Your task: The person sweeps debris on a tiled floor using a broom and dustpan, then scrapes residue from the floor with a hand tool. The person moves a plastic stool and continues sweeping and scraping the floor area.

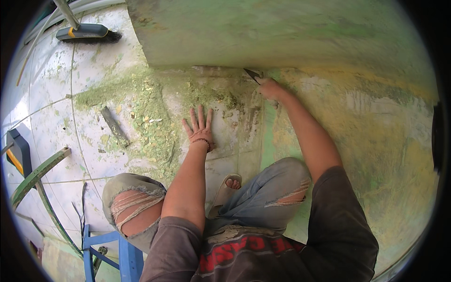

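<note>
My right hand (271,89) is closed around a small tool with a dark, pointed blade, which looks like a trowel (252,74). Its tip points left, close to the corner where the green wall (282,33) meets the floor; the handle is hidden in my fist. My left hand (201,127) lies flat with fingers spread on the pale tiled floor (223,162), a beaded bracelet at the wrist. Beside it on the left is a heap of greenish-yellow flakes and dust (152,134). The tiles near both hands carry green and brown stains.
A flat grey-brown strip (114,126) lies left of the flakes. Farther off are a broom (87,32) and a grey-and-yellow dustpan-like piece (19,150). A curved green bar (40,176) and a blue plastic stool (131,258) stand at lower left. Yellow-green stained surface (376,150) spreads to the right.
</note>
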{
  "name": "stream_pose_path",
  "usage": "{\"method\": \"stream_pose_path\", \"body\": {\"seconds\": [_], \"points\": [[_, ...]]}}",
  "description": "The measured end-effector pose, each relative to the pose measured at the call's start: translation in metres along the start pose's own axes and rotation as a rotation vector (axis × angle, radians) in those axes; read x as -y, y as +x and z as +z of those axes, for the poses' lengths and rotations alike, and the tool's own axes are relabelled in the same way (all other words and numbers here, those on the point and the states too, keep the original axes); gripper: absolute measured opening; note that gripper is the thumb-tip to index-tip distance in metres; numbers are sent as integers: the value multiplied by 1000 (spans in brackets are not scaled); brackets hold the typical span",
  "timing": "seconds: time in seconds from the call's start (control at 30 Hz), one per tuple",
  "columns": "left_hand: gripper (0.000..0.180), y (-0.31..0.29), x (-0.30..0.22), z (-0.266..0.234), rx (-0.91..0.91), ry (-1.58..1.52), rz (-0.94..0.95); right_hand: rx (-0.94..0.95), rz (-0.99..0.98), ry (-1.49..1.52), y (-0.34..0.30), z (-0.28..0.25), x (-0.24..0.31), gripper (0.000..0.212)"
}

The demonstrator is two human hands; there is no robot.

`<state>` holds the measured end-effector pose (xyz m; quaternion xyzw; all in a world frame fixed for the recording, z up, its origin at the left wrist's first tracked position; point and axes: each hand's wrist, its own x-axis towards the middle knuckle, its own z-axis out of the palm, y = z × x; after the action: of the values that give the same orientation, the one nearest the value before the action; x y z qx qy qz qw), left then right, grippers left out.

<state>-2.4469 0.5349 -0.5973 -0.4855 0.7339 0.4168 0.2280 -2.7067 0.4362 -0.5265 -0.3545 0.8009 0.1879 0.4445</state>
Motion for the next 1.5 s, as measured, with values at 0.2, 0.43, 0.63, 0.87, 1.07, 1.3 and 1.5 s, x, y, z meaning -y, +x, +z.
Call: {"method": "stream_pose_path", "body": {"seconds": [0.2, 0.43, 0.63, 0.87, 1.07, 1.3, 1.5], "points": [[127, 1, 2, 4, -4, -20, 17, 73, -158, -112, -2, -5, 2, 64], [118, 3, 3, 9, -36, -16, -7, -1, -77, -101, -23, 13, 32, 70], [125, 1, 1, 2, 13, 1, 1, 76, 26, 81, -39, 10, 58, 74], [114, 0, 1, 4, -22, -1, -18, 127, -36, -66, -44, -1, 63, 73], [115, -5, 1, -3, 8, -45, 10, 44, -150, -155, -32, 38, 52, 72], [128, 4, 2, 15, -84, 43, 35, -82, -25, 74, -16, 39, 19, 57], [132, 1, 11, 20, -119, 28, 28, 180, 76, 237, -56, 27, 24, 68]]}}
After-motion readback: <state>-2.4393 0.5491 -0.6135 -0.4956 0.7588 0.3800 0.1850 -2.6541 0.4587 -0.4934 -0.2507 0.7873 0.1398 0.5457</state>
